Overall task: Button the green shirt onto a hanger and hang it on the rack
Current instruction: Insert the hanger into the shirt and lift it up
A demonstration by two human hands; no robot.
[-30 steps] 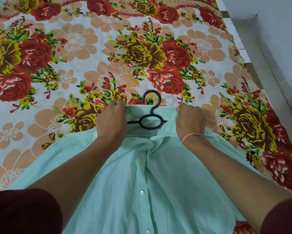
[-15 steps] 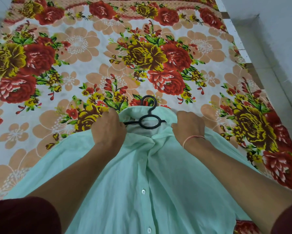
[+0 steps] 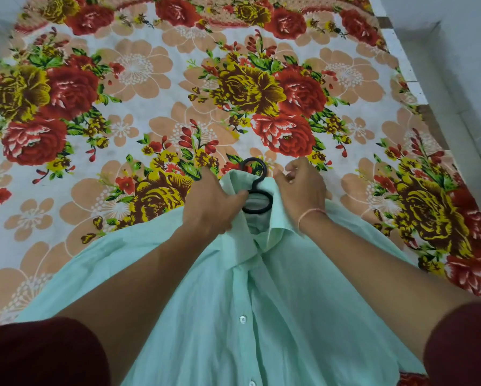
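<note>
The green shirt (image 3: 275, 302) is lying front-up on the floral bedsheet (image 3: 150, 79), spreading from the hands back toward the person, with its collar (image 3: 278, 218) bunching between the two hands. The black hanger (image 3: 255, 188) is sitting inside the neck opening, its hook and ring poking out between the hands and just past the fingertips.

The left hand (image 3: 211, 207) is clutching its side of the collar, thumb pointing toward the hanger's ring. The right hand (image 3: 303, 190) is curling its fingers over the opposite side and seems to be pinching the edge there. Below the wrists, white buttons (image 3: 242, 319) are showing down the placket and look fastened. Folds are hiding the top one, so I cannot tell about it.

The collar is probably being settled round the hanger's neck. The hanger's arms are lying hidden under the cloth, so they may not be sitting in both shoulders. If so, lifting by the hook could let the shirt slide off one side. Uneven tugging on the collar could also twist the hanger or snag the thin fabric on the ring. The rack is not showing anywhere.
</note>
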